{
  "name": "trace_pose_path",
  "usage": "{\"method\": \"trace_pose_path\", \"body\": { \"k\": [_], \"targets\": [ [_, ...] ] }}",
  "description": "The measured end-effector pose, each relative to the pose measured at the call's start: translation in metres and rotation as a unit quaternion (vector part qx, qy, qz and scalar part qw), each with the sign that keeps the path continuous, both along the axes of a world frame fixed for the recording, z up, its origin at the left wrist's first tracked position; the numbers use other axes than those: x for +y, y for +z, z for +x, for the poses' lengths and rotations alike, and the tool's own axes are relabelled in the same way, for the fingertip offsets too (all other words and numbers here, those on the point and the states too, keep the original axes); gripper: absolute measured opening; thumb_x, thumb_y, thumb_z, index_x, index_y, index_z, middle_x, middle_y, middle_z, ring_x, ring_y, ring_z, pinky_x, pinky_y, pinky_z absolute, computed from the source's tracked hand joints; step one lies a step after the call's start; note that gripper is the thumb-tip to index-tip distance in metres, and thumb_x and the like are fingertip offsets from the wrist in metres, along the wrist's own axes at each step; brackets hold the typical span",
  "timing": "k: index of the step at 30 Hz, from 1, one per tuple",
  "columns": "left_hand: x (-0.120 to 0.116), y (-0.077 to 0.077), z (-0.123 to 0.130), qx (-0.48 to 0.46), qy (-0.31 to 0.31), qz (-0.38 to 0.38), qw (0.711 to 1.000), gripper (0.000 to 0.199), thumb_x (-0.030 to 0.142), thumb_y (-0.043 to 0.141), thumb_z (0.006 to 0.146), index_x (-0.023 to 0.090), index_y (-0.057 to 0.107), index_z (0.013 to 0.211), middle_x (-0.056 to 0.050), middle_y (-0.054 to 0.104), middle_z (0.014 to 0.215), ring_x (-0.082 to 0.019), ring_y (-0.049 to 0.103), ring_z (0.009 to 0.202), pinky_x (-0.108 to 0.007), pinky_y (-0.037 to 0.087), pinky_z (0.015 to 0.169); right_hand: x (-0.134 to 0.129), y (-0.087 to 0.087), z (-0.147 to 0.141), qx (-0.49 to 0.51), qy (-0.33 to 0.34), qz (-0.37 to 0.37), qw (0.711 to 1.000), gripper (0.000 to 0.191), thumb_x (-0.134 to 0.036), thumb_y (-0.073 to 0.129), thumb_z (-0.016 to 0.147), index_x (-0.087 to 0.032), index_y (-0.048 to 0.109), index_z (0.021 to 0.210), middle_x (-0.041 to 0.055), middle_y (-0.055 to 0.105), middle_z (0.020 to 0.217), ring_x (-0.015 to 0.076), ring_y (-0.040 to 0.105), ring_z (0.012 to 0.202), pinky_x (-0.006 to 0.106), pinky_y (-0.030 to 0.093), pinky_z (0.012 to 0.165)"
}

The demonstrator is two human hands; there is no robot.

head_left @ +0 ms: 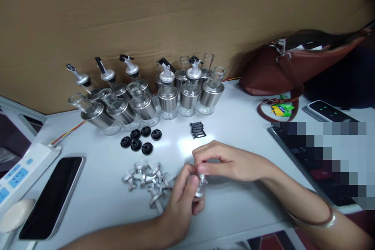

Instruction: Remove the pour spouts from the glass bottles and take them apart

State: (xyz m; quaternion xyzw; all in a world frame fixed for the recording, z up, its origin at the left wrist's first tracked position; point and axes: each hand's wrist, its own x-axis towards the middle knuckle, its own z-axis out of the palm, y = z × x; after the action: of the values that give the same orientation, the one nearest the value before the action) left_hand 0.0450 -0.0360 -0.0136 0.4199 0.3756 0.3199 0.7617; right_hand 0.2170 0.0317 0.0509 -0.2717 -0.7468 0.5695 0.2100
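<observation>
My left hand is closed round a silver pourer spout above the front of the table. My right hand pinches at the top end of that spout; whatever its fingertips hold is hidden. Just left of my left hand lies a loose pile of silver pourer spouts. Behind my hands is a small row of black flip caps. Several round black stoppers are grouped farther left.
Glass bottles with steel sleeves stand along the cardboard wall, some topped with pourers. A phone and a power strip lie left. A brown handbag, a small wrapper and a dark tablet-like device are right.
</observation>
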Motion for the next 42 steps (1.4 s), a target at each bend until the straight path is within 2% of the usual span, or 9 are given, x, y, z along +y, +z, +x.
{"method": "trace_pose_path", "body": {
  "k": [7, 12, 19, 25, 35, 42],
  "targets": [
    [0.002, 0.010, 0.006, 0.019, 0.022, 0.013, 0.999, 0.054, 0.073, 0.037, 0.082, 0.020, 0.041, 0.083, 0.010, 0.031, 0.052, -0.005, 0.026, 0.042, -0.019, 0.022, 0.041, -0.002, -0.005, -0.003, -0.013, -0.019, 0.012, 1.000, 0.036, -0.031, 0.043, 0.094, -0.015, 0.047, 0.062, -0.0044, 0.044, 0.059, 0.0068, 0.037, 0.055, 0.020, 0.032, 0.053],
    [0.001, 0.013, 0.007, 0.015, 0.020, 0.033, 0.999, 0.051, 0.068, 0.037, 0.086, 0.018, 0.046, 0.088, 0.009, 0.032, 0.056, -0.005, 0.028, 0.045, -0.018, 0.028, 0.044, -0.003, -0.012, -0.006, -0.013, -0.035, 0.010, 0.999, 0.038, -0.030, 0.044, 0.092, -0.016, 0.042, 0.056, -0.0065, 0.033, 0.052, 0.0055, 0.030, 0.049, 0.019, 0.026, 0.047],
    [0.002, 0.001, 0.006, -0.028, 0.033, -0.013, 0.999, 0.051, 0.070, 0.034, 0.085, 0.020, 0.041, 0.082, 0.012, 0.032, 0.046, -0.005, 0.035, 0.032, -0.017, 0.027, 0.037, -0.005, -0.010, -0.011, -0.005, -0.051, -0.005, 0.999, 0.037, -0.032, 0.040, 0.094, -0.015, 0.051, 0.064, -0.0012, 0.052, 0.059, 0.0078, 0.046, 0.055, 0.019, 0.037, 0.054],
    [0.006, 0.007, 0.008, -0.055, 0.028, -0.059, 0.996, 0.044, 0.061, 0.027, 0.089, 0.020, 0.044, 0.088, 0.013, 0.029, 0.039, -0.010, 0.049, 0.030, -0.018, 0.033, 0.038, -0.006, -0.015, -0.015, -0.009, -0.070, 0.040, 0.997, 0.039, -0.033, 0.036, 0.098, -0.015, 0.053, 0.068, -0.0011, 0.053, 0.063, 0.0075, 0.046, 0.057, 0.020, 0.037, 0.057],
    [0.012, 0.015, 0.008, -0.062, 0.036, -0.102, 0.992, 0.041, 0.060, 0.028, 0.085, 0.021, 0.041, 0.083, 0.014, 0.025, 0.036, -0.009, 0.046, 0.025, -0.019, 0.030, 0.038, -0.006, -0.025, -0.018, -0.009, -0.096, 0.105, 0.990, 0.040, -0.033, 0.032, 0.100, -0.016, 0.051, 0.070, -0.0026, 0.049, 0.063, 0.0080, 0.042, 0.058, 0.021, 0.036, 0.060],
    [0.010, 0.011, 0.008, -0.077, 0.041, -0.106, 0.991, 0.039, 0.060, 0.031, 0.084, 0.022, 0.041, 0.082, 0.014, 0.022, 0.035, -0.008, 0.037, 0.022, -0.019, 0.029, 0.038, -0.007, -0.026, -0.020, -0.003, -0.093, 0.134, 0.987, 0.037, -0.030, 0.031, 0.100, -0.017, 0.051, 0.071, -0.0029, 0.047, 0.064, 0.0084, 0.041, 0.059, 0.021, 0.035, 0.060]
  ]
}}
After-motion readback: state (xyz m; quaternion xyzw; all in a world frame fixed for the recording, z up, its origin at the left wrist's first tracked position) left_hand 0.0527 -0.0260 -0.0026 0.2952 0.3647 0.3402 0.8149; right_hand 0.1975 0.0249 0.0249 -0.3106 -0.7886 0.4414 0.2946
